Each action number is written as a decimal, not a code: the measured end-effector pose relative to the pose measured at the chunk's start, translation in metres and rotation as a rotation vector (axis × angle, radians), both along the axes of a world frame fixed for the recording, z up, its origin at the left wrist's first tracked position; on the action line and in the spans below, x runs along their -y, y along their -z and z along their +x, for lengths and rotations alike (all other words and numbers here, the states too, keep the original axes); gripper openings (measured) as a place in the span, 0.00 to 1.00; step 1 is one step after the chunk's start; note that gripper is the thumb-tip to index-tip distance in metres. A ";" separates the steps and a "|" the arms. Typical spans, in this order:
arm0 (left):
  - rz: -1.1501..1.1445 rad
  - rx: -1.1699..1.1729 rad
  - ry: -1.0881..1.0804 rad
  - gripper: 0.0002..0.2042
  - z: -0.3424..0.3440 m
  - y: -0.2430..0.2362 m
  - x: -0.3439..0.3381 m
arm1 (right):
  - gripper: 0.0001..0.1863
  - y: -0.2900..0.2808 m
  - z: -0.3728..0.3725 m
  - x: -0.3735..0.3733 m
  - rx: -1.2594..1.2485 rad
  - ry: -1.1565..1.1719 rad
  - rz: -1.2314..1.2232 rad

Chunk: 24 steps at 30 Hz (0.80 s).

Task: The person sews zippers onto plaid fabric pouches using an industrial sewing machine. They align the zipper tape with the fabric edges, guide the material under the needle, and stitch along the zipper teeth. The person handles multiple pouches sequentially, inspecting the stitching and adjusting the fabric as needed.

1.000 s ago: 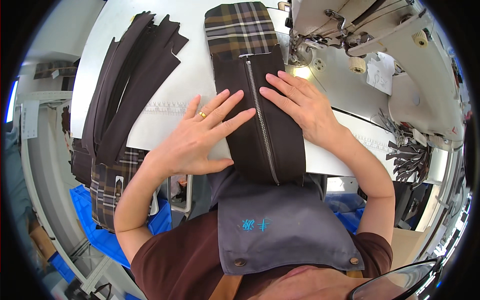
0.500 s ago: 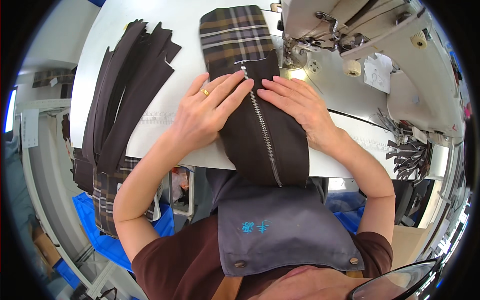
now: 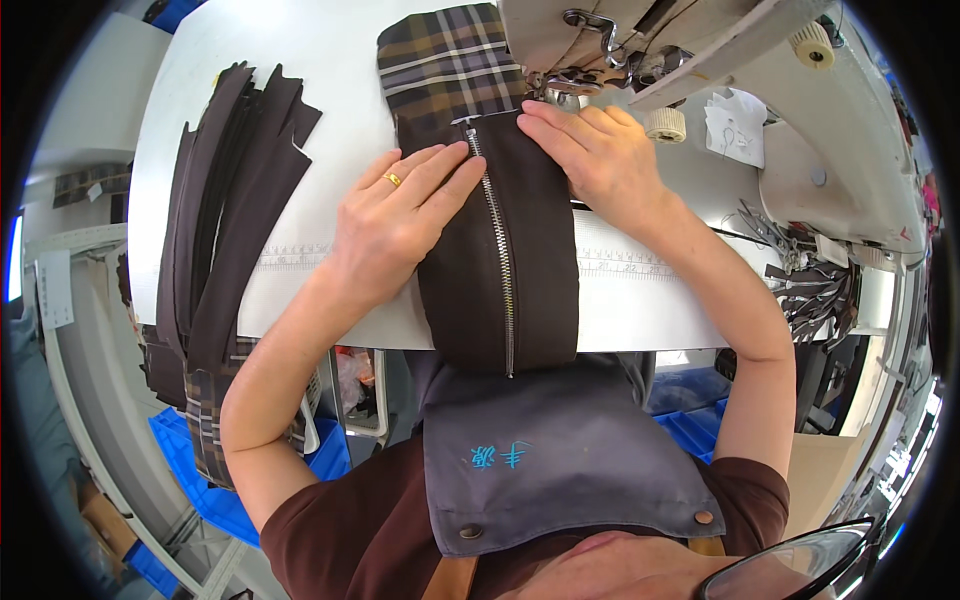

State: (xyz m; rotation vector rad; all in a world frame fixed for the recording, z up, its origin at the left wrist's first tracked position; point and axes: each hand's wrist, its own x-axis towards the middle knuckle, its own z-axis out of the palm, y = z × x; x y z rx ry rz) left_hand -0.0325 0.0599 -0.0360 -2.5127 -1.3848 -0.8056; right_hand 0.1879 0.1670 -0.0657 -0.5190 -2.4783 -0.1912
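Observation:
A dark brown fabric panel (image 3: 545,260) with a metal zipper (image 3: 502,250) down its length lies on the white sewing table, its near end hanging over the edge. A plaid fabric piece (image 3: 450,60) adjoins its far end. My left hand (image 3: 400,215), with a gold ring, rests on the panel, fingers stretched out and fingertips beside the zipper's upper part. At the far right corner of the panel, my right hand (image 3: 600,155) closes on the edge with bent fingers, close to the sewing machine's presser foot area (image 3: 565,88). Its thumb is hidden.
The sewing machine (image 3: 830,140) stands at the right. A stack of dark fabric strips (image 3: 235,200) lies at the left. Scissors (image 3: 765,228) and a bundle of zipper pieces (image 3: 820,300) sit at the right edge. Below the table is a blue bin (image 3: 205,500).
The zippered panel has shifted left and straightened, and the plaid piece moved with it. My right hand has gone farther away, from lying flat on the panel to its far right corner.

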 end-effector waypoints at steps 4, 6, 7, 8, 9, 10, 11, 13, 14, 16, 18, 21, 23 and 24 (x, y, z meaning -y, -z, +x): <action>0.039 -0.006 0.044 0.18 0.011 -0.001 -0.010 | 0.27 -0.003 0.023 0.004 0.129 0.083 0.017; 0.050 0.001 0.075 0.18 0.017 0.002 -0.017 | 0.27 -0.006 0.035 0.004 0.121 0.104 0.022; 0.053 0.000 0.089 0.18 0.020 0.004 -0.020 | 0.27 -0.007 0.040 0.003 0.127 0.118 0.022; 0.038 0.012 0.094 0.19 0.023 0.006 -0.024 | 0.26 -0.009 0.044 0.002 0.130 0.111 0.014; 0.015 0.006 0.101 0.19 0.026 0.008 -0.027 | 0.26 -0.012 0.048 0.001 0.132 0.104 0.005; 0.022 -0.004 0.099 0.19 0.027 0.010 -0.029 | 0.26 -0.015 0.051 0.000 0.167 0.096 -0.001; 0.021 -0.016 0.094 0.19 0.028 0.012 -0.031 | 0.25 -0.018 0.052 -0.002 0.090 0.111 -0.081; 0.019 -0.026 0.081 0.19 0.029 0.015 -0.032 | 0.22 -0.020 0.050 -0.007 -0.025 0.138 -0.224; 0.017 -0.025 0.074 0.19 0.029 0.016 -0.032 | 0.17 -0.018 0.046 -0.011 0.010 0.148 -0.196; 0.014 -0.029 0.068 0.19 0.029 0.017 -0.031 | 0.09 -0.007 0.031 -0.022 -0.009 0.147 -0.140; 0.010 -0.025 0.066 0.19 0.028 0.018 -0.031 | 0.06 0.009 0.015 -0.036 -0.070 0.081 -0.153; 0.023 -0.042 0.062 0.18 0.028 0.020 -0.031 | 0.06 0.020 0.012 -0.042 -0.089 0.022 -0.239; 0.031 -0.032 0.060 0.19 0.029 0.020 -0.031 | 0.07 0.013 0.019 -0.038 -0.070 0.077 -0.373; 0.026 -0.022 0.057 0.19 0.029 0.020 -0.031 | 0.07 0.005 0.025 -0.032 -0.061 0.135 -0.476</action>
